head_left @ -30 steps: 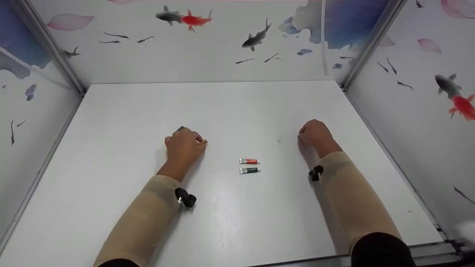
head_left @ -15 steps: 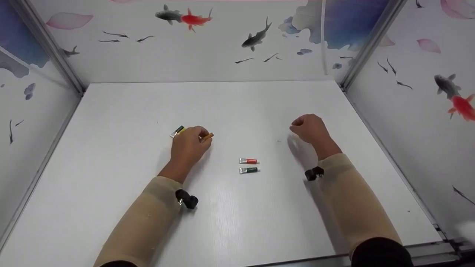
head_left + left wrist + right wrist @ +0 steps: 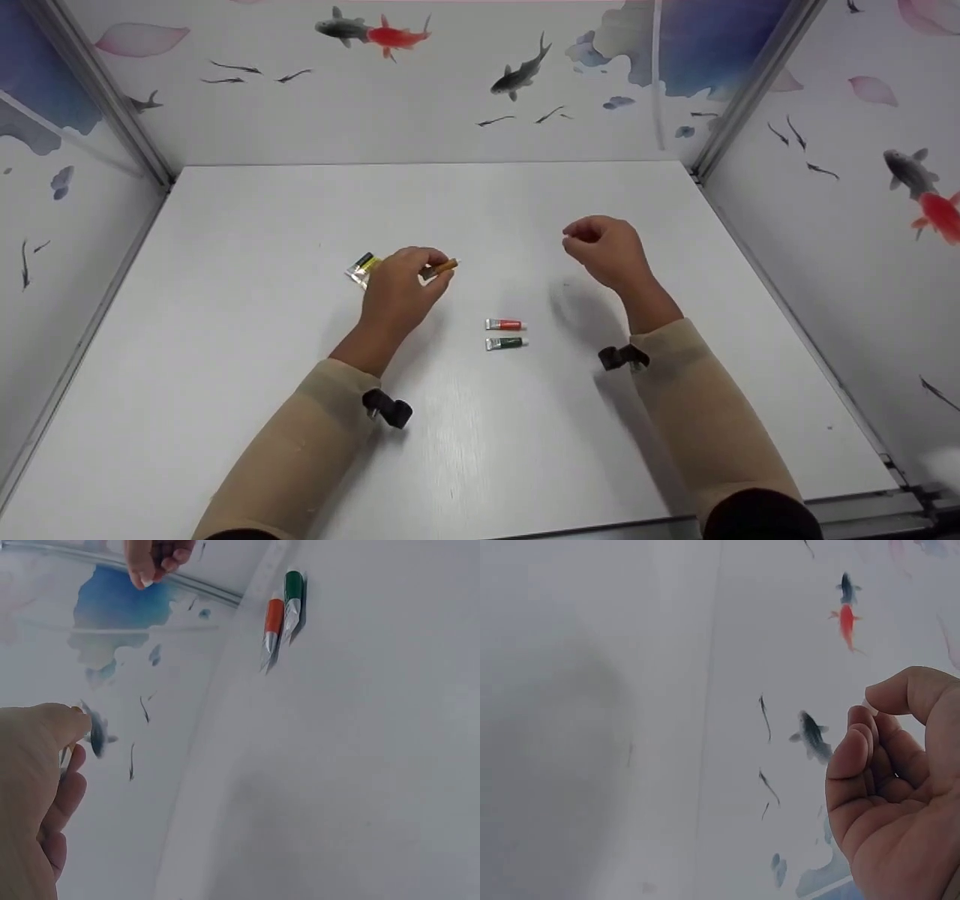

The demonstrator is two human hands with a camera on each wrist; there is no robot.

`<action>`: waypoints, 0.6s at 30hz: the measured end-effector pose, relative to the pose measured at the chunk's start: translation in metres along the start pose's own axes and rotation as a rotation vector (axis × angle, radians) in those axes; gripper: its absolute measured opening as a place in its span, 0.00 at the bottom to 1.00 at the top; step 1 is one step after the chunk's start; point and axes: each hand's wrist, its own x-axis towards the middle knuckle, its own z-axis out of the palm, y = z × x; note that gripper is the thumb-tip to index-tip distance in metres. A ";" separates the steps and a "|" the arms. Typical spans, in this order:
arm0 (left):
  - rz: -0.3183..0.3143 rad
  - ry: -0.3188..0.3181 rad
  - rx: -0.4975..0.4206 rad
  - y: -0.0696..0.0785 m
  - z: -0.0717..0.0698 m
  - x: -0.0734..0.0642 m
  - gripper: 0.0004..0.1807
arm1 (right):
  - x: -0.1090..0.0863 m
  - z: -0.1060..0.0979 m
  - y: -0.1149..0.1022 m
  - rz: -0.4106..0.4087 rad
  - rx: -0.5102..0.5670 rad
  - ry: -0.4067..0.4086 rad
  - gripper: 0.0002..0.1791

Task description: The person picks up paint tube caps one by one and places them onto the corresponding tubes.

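Observation:
My left hand (image 3: 397,296) pinches an ochre paint tube (image 3: 444,267) between thumb and fingers, raised over the table, its tip pointing right. In the left wrist view, the fingers (image 3: 64,802) cover most of this tube. Behind the left hand lie a dark paint tube (image 3: 365,259) and a partly covered yellow paint tube (image 3: 374,264). An orange-red paint tube (image 3: 506,325) and a green paint tube (image 3: 507,343) rest side by side between the hands. My right hand (image 3: 615,251) hovers at the right, fingers loosely curled, with nothing seen in its grasp.
The white table (image 3: 465,450) is bounded by a printed back wall (image 3: 420,112) and side walls with metal corner posts. A metal rail (image 3: 862,510) runs along the front right edge.
My left hand has lifted and moved right with the ochre paint tube, uncovering the tubes behind it. My right hand has risen and come left, toward the middle. The orange-red and green tubes stay put.

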 end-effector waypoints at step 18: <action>-0.036 -0.054 -0.322 0.029 0.001 -0.006 0.12 | -0.025 0.018 -0.030 -0.176 0.227 -0.026 0.08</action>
